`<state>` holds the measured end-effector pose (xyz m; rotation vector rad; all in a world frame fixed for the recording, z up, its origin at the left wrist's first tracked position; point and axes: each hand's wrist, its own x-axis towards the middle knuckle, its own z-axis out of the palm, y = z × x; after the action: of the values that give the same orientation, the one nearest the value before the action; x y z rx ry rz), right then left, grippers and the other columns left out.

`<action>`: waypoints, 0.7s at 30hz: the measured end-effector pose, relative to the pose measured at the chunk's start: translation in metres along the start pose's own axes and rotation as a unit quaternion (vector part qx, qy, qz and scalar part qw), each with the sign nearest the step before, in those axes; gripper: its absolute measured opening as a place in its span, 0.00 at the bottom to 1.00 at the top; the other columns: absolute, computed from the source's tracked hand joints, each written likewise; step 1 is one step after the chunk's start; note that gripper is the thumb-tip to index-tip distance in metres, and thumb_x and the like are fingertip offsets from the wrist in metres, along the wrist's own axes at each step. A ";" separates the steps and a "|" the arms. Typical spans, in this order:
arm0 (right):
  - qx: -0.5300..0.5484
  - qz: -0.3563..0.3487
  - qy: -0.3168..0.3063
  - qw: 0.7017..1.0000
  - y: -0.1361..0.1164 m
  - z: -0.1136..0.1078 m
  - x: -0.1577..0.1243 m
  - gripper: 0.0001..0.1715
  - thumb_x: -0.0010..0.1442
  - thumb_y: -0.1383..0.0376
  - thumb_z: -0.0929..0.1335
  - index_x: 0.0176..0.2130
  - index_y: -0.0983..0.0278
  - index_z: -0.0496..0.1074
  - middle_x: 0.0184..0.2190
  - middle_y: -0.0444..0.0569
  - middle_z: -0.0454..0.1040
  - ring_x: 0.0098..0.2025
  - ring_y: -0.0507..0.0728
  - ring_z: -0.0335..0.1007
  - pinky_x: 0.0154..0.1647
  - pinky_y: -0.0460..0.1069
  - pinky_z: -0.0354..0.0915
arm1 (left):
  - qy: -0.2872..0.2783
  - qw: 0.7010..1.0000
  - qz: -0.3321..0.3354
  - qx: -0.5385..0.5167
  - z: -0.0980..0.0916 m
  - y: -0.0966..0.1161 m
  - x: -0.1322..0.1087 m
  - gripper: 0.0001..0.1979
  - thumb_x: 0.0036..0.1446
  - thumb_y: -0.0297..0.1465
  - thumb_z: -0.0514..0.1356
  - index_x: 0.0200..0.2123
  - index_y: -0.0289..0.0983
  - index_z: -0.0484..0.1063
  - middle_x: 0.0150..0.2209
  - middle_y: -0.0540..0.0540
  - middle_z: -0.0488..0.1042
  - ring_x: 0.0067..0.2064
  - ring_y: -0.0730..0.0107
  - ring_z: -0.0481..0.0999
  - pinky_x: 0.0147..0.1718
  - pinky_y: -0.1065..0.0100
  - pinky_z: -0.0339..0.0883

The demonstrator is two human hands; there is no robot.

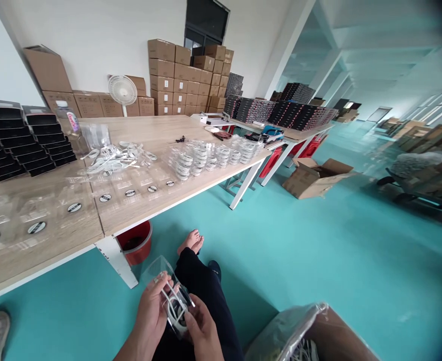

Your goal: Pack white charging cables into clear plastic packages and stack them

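Low in the head view, over my lap, both hands grip one clear plastic blister pack (160, 273) with a coiled white cable (175, 307) inside it. My left hand (150, 313) is closed on the pack's left side, fingers curled over its edge. My right hand (202, 328) pinches the pack's lower right part by the cable coil. My legs in dark trousers (201, 286) reach forward to a bare foot (191, 241) on the teal floor.
A wooden table (138, 210) at left carries clear packs, several coiled white cables (205, 156), loose cables (111, 158) and black trays (25, 140). A red bucket (136, 243) stands under it. An open box of cables (311, 336) sits at my right. Stacked cartons (186, 75) line the wall.
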<state>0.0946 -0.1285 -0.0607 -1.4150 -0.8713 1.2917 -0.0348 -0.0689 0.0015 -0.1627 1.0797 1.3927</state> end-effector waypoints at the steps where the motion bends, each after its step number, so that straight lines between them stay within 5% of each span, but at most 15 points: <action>1: 0.011 -0.013 0.024 1.000 0.004 0.006 -0.002 0.38 0.52 0.41 0.73 0.52 0.63 0.74 0.32 0.48 0.77 0.34 0.58 0.73 0.38 0.53 0.73 | 0.003 1.000 -0.001 -0.001 0.000 0.000 0.000 0.06 0.60 0.22 0.63 0.29 0.34 0.74 0.29 0.50 0.73 0.31 0.75 0.77 0.41 0.66 0.80; 7: -0.039 -0.096 0.102 0.989 0.010 0.020 -0.002 0.33 0.59 0.43 0.69 0.54 0.61 0.70 0.32 0.45 0.73 0.34 0.57 0.70 0.41 0.52 0.70 | 0.009 1.000 -0.007 0.007 0.000 -0.002 0.004 0.04 0.60 0.26 0.63 0.31 0.36 0.73 0.31 0.49 0.74 0.32 0.73 0.79 0.33 0.70 0.78; 11: -0.014 -0.014 -0.003 1.000 -0.001 0.005 0.009 0.37 0.49 0.43 0.75 0.50 0.62 0.73 0.30 0.45 0.73 0.33 0.57 0.70 0.39 0.53 0.70 | -0.020 0.999 -0.007 0.025 0.000 0.004 0.006 0.04 0.58 0.24 0.65 0.31 0.35 0.74 0.28 0.50 0.73 0.29 0.75 0.76 0.35 0.69 0.78; 14: 0.027 0.039 -0.094 0.994 -0.022 -0.006 0.016 0.37 0.45 0.46 0.78 0.49 0.62 0.74 0.37 0.48 0.77 0.41 0.60 0.73 0.46 0.54 0.70 | -0.068 0.996 -0.023 0.057 -0.002 0.007 0.004 0.06 0.52 0.25 0.70 0.31 0.34 0.75 0.28 0.50 0.74 0.29 0.74 0.75 0.35 0.67 0.77; 18: 0.035 0.019 -0.182 0.982 -0.055 -0.007 0.022 0.28 0.54 0.51 0.75 0.50 0.61 0.74 0.40 0.49 0.78 0.45 0.61 0.74 0.51 0.56 0.68 | -0.161 0.975 -0.040 0.149 -0.005 0.002 -0.003 0.12 0.47 0.33 0.74 0.30 0.35 0.75 0.26 0.49 0.75 0.28 0.72 0.75 0.29 0.70 0.70; 21: -0.070 -0.017 -0.204 0.976 -0.070 -0.003 0.023 0.24 0.54 0.62 0.74 0.51 0.62 0.74 0.37 0.48 0.78 0.40 0.60 0.74 0.46 0.55 0.69 | -0.176 0.969 -0.040 0.169 -0.006 -0.003 -0.007 0.15 0.44 0.36 0.75 0.26 0.35 0.74 0.23 0.51 0.74 0.26 0.73 0.73 0.29 0.71 0.68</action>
<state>0.1090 -0.0894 0.0002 -1.2510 -1.2759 1.5481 -0.0343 -0.0782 0.0014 0.2782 0.9808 1.0948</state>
